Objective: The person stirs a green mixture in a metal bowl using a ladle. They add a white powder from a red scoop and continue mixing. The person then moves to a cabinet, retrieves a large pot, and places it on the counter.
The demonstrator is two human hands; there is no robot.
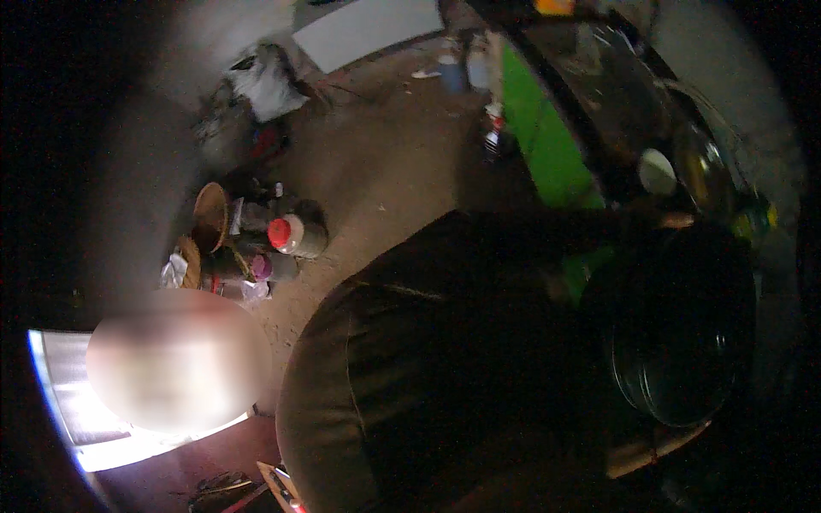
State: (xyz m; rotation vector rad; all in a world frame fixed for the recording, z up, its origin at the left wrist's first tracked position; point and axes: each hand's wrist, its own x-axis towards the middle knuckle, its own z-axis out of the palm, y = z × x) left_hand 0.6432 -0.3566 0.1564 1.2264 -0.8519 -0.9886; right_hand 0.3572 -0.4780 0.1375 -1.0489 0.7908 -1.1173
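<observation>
Neither of my hands can be made out. Before me a large dark cloth garment with seams (359,385) fills the middle and lower part of the view; whose it is, I cannot tell. To its right, in deep shadow, a dark rounded thing with a shiny curved rim (641,397) is faintly seen. Below that rim runs a brown curved edge (660,452). Brightly lit at the lower left is a pale panel (70,397), partly covered by a blurred patch. It borders a reddish-brown surface (173,468).
On the brown floor (385,154) stand a red-lidded jar (308,236) and a round woven basket (211,218). A whitish plastic bag (272,83) lies farther off, near a white panel (372,32). A green panel (545,134) and a small bottle (492,138) are towards the right.
</observation>
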